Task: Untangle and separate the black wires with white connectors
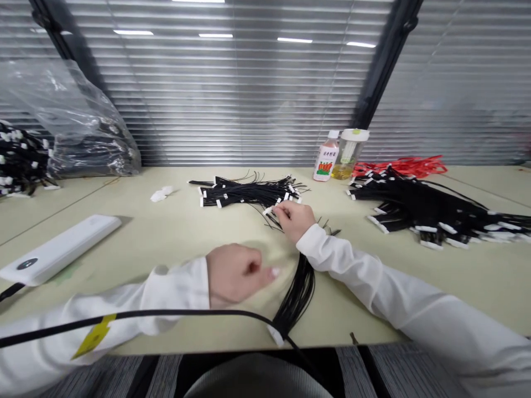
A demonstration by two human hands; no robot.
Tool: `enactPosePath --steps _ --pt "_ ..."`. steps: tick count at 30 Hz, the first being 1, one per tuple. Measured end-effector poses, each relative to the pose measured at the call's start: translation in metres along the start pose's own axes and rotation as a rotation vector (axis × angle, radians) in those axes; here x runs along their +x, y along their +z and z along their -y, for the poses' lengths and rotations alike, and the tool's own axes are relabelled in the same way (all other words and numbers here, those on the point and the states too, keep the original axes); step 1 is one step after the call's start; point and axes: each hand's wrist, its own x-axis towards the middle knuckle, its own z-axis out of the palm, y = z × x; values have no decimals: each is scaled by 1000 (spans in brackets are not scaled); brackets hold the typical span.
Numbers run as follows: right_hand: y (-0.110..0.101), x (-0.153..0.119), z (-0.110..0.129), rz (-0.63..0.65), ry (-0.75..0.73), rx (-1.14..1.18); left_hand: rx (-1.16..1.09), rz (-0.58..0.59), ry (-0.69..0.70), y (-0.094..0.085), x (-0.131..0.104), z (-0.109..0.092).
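My right hand [293, 220] pinches a small white connector [269, 210] at the near right end of a pile of black cables [249, 192]. Below and left of it, my left hand [238, 273] hovers over the table, fingers curled and slightly blurred; whether anything sits between them is hidden. A bundle of thin black wires [299, 290] runs from under my right wrist to the table's front edge, where it ends in a white connector [276, 335].
A white power bank [62, 249] lies left, crumpled white tissue [161, 193] behind it. A bottle [326, 157] and a lidded cup [350, 155] stand at the back. Black cables [431, 207] and red ones [404, 166] lie right. A plastic bag [91, 132] is back left. A black cord [166, 313] crosses in front.
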Motion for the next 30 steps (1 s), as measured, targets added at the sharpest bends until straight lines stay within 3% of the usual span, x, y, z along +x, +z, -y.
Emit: enactPosePath --steps 4,8,11,14,17,22,27,30 --pt "9 7 -21 -67 159 67 151 33 51 15 -15 -15" --pt "11 12 -31 -109 230 169 141 -5 88 18 -12 -13" --pt "4 14 -28 -177 239 245 -83 16 -29 9 1 -1" --pt "-5 11 -17 -214 216 307 -331 136 -226 0 15 13" --pt "-10 1 -2 -168 149 350 -363 77 -267 -4 22 23" --pt "-6 -17 17 37 54 363 -462 -125 -205 0 21 22" --pt "-2 -25 28 123 41 297 -686 -166 -280 7 24 22" --pt "-2 -27 35 125 1 271 -766 -197 -257 9 26 22"
